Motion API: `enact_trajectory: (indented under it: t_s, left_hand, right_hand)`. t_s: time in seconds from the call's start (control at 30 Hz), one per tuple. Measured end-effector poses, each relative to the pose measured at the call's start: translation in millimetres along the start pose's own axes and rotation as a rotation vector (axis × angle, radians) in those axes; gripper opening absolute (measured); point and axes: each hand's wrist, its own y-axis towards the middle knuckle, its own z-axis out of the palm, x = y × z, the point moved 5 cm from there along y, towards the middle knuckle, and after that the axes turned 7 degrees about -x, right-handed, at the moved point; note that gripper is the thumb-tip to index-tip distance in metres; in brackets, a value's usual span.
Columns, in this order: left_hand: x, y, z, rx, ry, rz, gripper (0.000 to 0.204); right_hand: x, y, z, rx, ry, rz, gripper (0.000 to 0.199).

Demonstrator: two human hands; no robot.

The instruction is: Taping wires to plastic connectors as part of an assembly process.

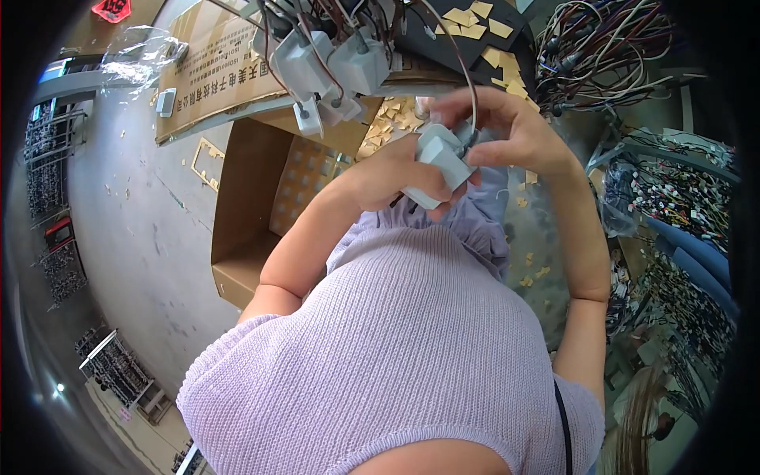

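In front of my waist, my left hand (396, 170) is closed around white plastic blocks (447, 165) with dark pins or wire ends poking out below. Its thumb lies across the near side. My right hand (514, 131) curves over the blocks' far right end, thumb and fingers bent around the spot where a brown cable (474, 95) comes in. Exactly what the right fingertips pinch is partly hidden. Just beyond my hands hangs a bunch of similar white plastic blocks (305, 63) with brown and dark wires.
An open cardboard box (245, 190) stands left of my hands, below flattened cardboard (214, 71). Small tan pieces (467, 28) lie on a dark sheet at the far edge. Bundled cables (602, 47) fill the far right; wire harnesses (673, 190) are piled nearer. A person's hair shows lower right.
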Motion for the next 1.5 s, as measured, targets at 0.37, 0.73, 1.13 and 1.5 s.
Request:
enact_trajectory:
  t_s: [0.37, 0.73, 1.13, 1.5]
  left_hand:
    - [9, -3, -22, -0.406, 0.556, 0.186, 0.028]
    - [13, -15, -1, 0.077, -0.157, -0.155, 0.043]
    - [17, -20, -11, -0.097, -0.105, -0.027, 0.025]
    - [41, -25, -40, -0.639, 0.036, 0.160, 0.020]
  right_hand:
    - [6, -26, 18, -0.221, 0.764, 0.443, 0.032]
    - [0, 4, 18, 0.018, 0.082, -0.207, 0.081]
    - [-9, -1, 15, -0.076, -0.278, -0.023, 0.048]
    - [-35, -11, 48, -0.323, 0.325, 0.299, 0.042]
